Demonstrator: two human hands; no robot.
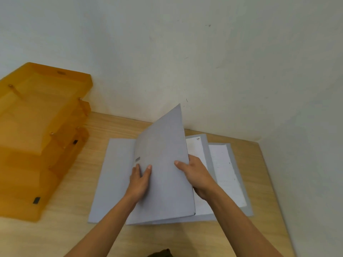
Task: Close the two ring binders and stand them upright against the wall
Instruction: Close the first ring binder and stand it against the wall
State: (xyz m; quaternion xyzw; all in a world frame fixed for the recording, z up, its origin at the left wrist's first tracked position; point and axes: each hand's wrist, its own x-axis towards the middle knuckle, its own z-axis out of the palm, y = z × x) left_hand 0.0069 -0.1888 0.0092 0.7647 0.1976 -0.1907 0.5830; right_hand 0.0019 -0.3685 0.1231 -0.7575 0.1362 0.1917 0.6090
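Here, near binder (163, 182) at desk centre, cover raised mid-swing, hinge at 9 o'clock side. Right hand (196, 175) grasps cover's free edge, thumb on top, fingers underneath. Left hand (140, 179) flat on cover, fingers spread, gripping nothing. Second binder (228, 173) lies open flat at 3 o'clock, partly beneath first, papers (222, 164) showing. Wall (185, 52) at 12 o'clock; orange tray stack (40, 134) at 9 o'clock. Best: lower cover slowly toward 3 o'clock, withdraw right fingers before pinch, square edges.
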